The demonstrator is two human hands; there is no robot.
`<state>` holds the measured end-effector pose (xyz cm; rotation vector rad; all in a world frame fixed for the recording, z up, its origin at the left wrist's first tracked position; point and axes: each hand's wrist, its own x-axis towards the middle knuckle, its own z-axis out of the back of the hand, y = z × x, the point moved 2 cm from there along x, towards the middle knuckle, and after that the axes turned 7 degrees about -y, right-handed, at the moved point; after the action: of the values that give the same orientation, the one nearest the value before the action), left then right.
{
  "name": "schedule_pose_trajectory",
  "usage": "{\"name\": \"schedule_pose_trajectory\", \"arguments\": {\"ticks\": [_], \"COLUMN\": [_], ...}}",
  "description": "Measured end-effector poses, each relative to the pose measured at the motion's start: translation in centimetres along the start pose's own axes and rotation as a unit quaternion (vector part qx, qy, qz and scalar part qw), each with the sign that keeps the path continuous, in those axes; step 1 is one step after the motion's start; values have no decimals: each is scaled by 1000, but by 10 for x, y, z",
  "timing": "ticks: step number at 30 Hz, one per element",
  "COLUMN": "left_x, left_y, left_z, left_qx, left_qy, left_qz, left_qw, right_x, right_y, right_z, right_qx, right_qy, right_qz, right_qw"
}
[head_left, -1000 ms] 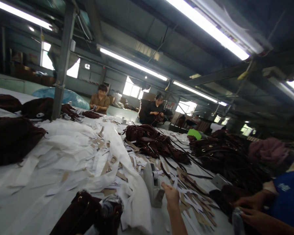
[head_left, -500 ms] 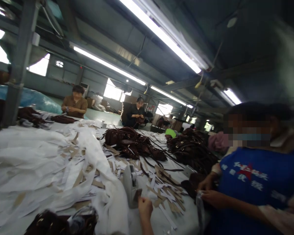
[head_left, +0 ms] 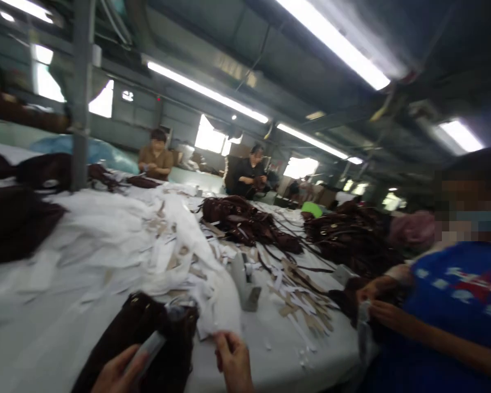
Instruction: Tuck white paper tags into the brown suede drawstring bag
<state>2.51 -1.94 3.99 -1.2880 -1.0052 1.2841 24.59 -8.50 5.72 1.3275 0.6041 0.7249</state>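
My left hand (head_left: pixel 120 368) is closed around a pale grey flat strip (head_left: pixel 150 345), held over a dark brown bag (head_left: pixel 118 333) on the near side of the table. Clear plastic wrapping (head_left: pixel 182 310) shows at the bag's top right. My right hand (head_left: pixel 233 357) is pinched, just right of the bag. Between its fingertips is what looks like a small piece of tape, blurred and hard to see. Beyond that hand a grey tape dispenser (head_left: pixel 242 281) stands on the white-covered table (head_left: pixel 278 349).
White wrapping sheets (head_left: pixel 213 289) and cut paper strips (head_left: pixel 306 311) litter the table. Brown bags lie in piles (head_left: pixel 245 224) farther back, with another dark heap (head_left: pixel 16 224) at left. A co-worker in a blue apron (head_left: pixel 458 305) works close by on the right. A post (head_left: pixel 82 103) stands left.
The view has swung left and down. My right hand has come away from the tape dispenser toward the bag. My left hand has come into view with the pale strip.
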Motion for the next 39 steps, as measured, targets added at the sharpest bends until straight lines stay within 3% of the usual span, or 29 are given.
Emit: {"name": "schedule_pose_trajectory", "arguments": {"ticks": [3,7,10,13,18,24,29,33,39], "left_x": [2,6,4,1,-2,-6,-7,-6,-8], "left_y": [24,35,31,27,34,47,49,39,5], "left_z": [17,15,12,13,12,7,9,12,20], "left_qx": [-19,0,16,19,36,62,45,16,-43], "left_qy": [36,35,28,31,16,6,5,10,16], "left_qz": [-51,-104,-146,-189,-227,-275,-265,-234,-203], "left_qw": [998,994,989,981,973,959,963,972,978], "right_x": [-28,-49,-54,-52,-44,-42,-44,-46,-42], "right_y": [6,17,23,25,20,19,20,23,25], "right_z": [-44,-77,-91,-103,-109,-107,-109,-112,-105], "right_qx": [27,28,-9,-81,-193,-236,-265,-287,-304], "right_qy": [103,181,197,165,96,116,103,82,54], "right_qz": [-8,-3,33,77,50,21,26,71,118], "right_qw": [994,983,980,980,975,965,958,952,944]}}
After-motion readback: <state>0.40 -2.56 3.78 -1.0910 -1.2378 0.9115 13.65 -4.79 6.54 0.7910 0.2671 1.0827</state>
